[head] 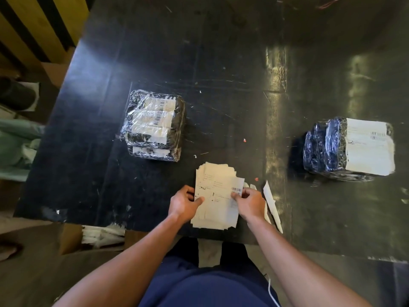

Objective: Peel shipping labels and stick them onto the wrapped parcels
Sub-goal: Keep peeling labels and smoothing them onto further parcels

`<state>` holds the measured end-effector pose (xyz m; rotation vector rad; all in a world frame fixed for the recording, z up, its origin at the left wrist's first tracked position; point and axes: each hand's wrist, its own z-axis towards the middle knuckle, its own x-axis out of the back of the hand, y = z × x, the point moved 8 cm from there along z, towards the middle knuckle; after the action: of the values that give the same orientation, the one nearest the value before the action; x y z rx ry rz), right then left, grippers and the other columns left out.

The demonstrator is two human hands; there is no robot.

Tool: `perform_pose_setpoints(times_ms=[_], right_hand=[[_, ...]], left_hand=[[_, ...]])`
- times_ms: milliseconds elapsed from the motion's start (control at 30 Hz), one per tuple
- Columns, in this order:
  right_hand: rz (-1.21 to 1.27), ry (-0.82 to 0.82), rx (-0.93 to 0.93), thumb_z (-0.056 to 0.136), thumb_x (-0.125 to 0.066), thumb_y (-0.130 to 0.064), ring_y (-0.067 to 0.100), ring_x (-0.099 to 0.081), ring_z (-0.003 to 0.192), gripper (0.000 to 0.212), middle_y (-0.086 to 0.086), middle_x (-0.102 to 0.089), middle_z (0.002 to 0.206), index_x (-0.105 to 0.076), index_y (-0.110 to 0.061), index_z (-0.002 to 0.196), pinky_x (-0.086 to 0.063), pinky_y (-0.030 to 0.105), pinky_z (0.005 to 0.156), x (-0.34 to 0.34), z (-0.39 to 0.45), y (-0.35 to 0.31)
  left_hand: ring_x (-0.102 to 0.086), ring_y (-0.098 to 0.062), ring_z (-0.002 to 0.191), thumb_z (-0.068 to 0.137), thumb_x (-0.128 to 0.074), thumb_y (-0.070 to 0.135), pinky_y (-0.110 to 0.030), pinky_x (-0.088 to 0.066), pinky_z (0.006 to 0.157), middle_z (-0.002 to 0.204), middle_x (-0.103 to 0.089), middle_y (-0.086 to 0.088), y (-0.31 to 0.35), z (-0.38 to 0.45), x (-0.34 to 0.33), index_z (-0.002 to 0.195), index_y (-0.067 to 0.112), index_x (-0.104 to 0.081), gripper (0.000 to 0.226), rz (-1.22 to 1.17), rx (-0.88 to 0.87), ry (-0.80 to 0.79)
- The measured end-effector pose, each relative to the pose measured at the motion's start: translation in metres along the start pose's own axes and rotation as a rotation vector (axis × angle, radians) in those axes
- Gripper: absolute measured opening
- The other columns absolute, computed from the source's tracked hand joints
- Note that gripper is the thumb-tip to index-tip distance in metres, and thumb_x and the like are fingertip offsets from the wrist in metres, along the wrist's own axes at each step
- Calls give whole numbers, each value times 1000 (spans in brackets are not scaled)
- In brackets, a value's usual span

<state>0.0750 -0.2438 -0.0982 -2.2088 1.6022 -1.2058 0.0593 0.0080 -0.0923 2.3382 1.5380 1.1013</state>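
A stack of white shipping labels (pixel 218 191) lies at the near edge of the black table (pixel 155 63). My left hand (pixel 184 202) holds the stack's left edge, thumb on top. My right hand (pixel 250 201) pinches the right edge of the top label by its barcode. One clear-wrapped dark parcel (pixel 155 125) sits to the far left with small labels showing under the wrap. A second wrapped parcel (pixel 349 149) stands at the right with a large white label on its top.
Peeled backing strips (pixel 271 202) lie just right of the stack. An open cardboard box (pixel 97 237) with white scraps sits on the floor below the table's near left edge. Bags and a wooden slatted wall are at the far left.
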Motion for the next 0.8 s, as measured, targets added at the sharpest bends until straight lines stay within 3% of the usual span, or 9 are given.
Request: perform_pose_setpoints(times_ms=[267,433,533,633,700,800], right_hand=[[217,-52,79,96,-75,-16,22,-73,92,12,-2,-78,96,-75,-14,85,-54,35,74,47,-28,-21],[269,-173,215,96,-75,-22,16,-69,103,5,-6,-77,109,-76,-17,95,-51,31,77,61,-56,-66],[297,-257,299,95,-77,-22,14,-72,105,6,-10,-80,109,-78,-20,100,-59,35,87,61,-75,-97],[317,-314,400,94,-78,-20,16,-75,106,10,-7,-81,109,-80,-17,104,-60,47,98,65,-93,-125],[345,-336,473,95,-77,-22,17,-75,104,8,-3,-81,108,-79,-18,102,-60,49,97,73,-103,-144],[444,-331,563,94,-73,-22,23,-69,84,10,13,-78,94,-77,-13,94,-58,51,88,96,-112,-168]], left_hand=[[-67,-7,98,91,-79,44,-27,-56,83,119,-66,5,25,-15,34,131,27,-59,48,-32,-167,157],[-65,-9,113,92,-76,48,-22,-51,86,121,-69,8,70,-45,46,134,27,-63,49,-228,-312,-67],[-68,-10,117,87,-73,54,-31,-54,96,122,-74,9,107,-72,56,131,29,-65,51,-313,-399,-192],[-74,-12,113,98,-71,32,-40,-61,94,119,-78,8,134,-90,71,123,24,-69,26,-401,-480,-183],[-74,-11,111,101,-67,23,-36,-62,90,116,-79,9,146,-98,82,121,24,-70,20,-437,-504,-150],[-74,-9,108,103,-64,18,-26,-62,78,112,-79,8,157,-108,95,118,21,-70,17,-443,-537,-118]])
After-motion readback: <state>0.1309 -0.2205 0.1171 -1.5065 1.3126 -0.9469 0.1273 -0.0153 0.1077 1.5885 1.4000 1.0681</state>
